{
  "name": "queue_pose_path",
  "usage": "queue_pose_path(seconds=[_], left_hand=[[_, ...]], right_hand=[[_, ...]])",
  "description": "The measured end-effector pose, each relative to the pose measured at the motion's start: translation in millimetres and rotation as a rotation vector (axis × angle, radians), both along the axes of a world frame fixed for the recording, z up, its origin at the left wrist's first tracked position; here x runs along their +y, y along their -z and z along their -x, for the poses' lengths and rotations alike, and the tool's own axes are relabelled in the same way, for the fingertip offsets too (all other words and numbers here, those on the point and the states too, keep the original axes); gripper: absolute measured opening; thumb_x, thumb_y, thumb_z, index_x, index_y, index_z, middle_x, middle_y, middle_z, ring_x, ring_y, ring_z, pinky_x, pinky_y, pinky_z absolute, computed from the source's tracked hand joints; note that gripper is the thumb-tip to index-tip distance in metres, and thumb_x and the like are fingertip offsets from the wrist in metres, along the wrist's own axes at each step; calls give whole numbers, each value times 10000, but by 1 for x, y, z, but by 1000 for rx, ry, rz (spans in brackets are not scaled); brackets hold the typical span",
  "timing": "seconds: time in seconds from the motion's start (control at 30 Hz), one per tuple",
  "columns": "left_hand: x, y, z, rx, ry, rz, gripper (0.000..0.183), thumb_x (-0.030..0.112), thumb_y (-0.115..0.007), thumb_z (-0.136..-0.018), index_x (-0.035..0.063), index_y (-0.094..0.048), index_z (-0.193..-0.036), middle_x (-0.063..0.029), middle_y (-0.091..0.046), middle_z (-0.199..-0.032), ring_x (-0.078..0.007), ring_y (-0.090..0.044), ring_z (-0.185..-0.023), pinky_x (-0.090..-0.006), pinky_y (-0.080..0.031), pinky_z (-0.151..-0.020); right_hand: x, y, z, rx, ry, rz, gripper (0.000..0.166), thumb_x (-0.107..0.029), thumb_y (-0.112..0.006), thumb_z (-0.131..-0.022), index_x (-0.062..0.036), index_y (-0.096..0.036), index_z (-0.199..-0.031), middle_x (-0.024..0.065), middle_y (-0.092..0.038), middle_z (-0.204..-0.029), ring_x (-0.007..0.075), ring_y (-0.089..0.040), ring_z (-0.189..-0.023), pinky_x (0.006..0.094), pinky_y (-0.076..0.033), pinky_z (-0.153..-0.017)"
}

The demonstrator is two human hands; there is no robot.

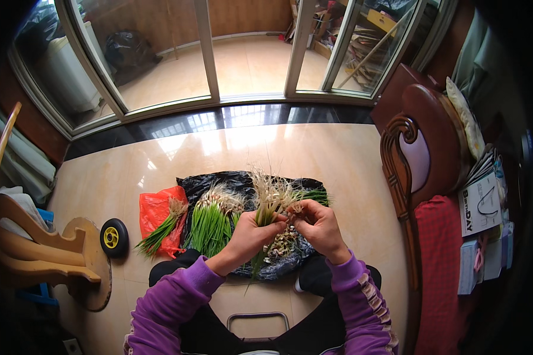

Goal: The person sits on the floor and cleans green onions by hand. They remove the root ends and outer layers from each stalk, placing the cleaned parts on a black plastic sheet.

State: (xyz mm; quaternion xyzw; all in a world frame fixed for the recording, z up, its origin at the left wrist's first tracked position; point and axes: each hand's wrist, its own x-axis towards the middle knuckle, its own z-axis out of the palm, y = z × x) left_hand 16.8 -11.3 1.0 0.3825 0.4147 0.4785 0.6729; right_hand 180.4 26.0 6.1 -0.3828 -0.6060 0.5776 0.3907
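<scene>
My left hand (252, 235) is closed around a bunch of green-stemmed plants with pale roots (270, 199), roots pointing away from me. Just right of it, my right hand (317, 224) pinches small dry root or husk bits at the bunch's side. Beneath both hands lies a black plastic bag (195, 181) spread on the floor. On its left part rests a pile of green stalks (209, 226) with whitish bulbs and roots. Loose bulbs and scraps (282, 248) lie below my hands. More green stalks (313, 195) show behind my right hand. A smaller bunch (162, 230) lies across a red plastic bag (146, 204).
A small black wheel with a yellow hub (114, 238) and a wooden furniture piece (89, 262) are at the left. A carved wooden seat (399, 177) with a red checked cover (439, 266) borders the right. Sliding glass doors (248, 98) stand ahead. My knees flank the black bag.
</scene>
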Motion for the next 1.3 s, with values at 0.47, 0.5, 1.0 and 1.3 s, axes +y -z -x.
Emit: queue_pose_path(seconds=[0.47, 0.5, 1.0, 1.3], left_hand=[[0, -2, 0, -12, 28, 43, 117, 108, -614, -776, 18, -610, -852, 10, -547, -647, -44, -450, -502, -181, -344, -444], [0, -2, 0, -22, 29, 48, 118, 110, -614, -776, 20, -609, -852, 10, -549, -651, -44, -451, -507, -181, -345, -447], [3, -4, 0, -259, 106, 314, 112, 125, -613, -770, 40, -592, -840, -25, -589, -701, -34, -433, -502, -158, -330, -454], [3, -7, 4, -281, 105, 323, 116, 115, -608, -774, 35, -594, -857, -27, -592, -703, -26, -442, -502, -138, -337, -455]], right_hand=[[2, -3, -5, 21, 1, 66, 114, 44, -547, -732, 13, -547, -842, 5, -579, -764, 49, -531, -704, 188, -444, -641], [2, -3, -5, 24, 2, 66, 114, 46, -545, -732, 13, -548, -841, 6, -580, -766, 50, -532, -707, 190, -445, -644], [1, -9, -5, -138, 137, -69, 144, 30, -544, -740, 3, -582, -877, -9, -585, -729, 36, -529, -675, 184, -438, -603], [16, -17, -27, -77, 252, -62, 75, -29, -535, -775, 20, -592, -776, -1, -571, -698, 60, -512, -652, 184, -413, -605]])
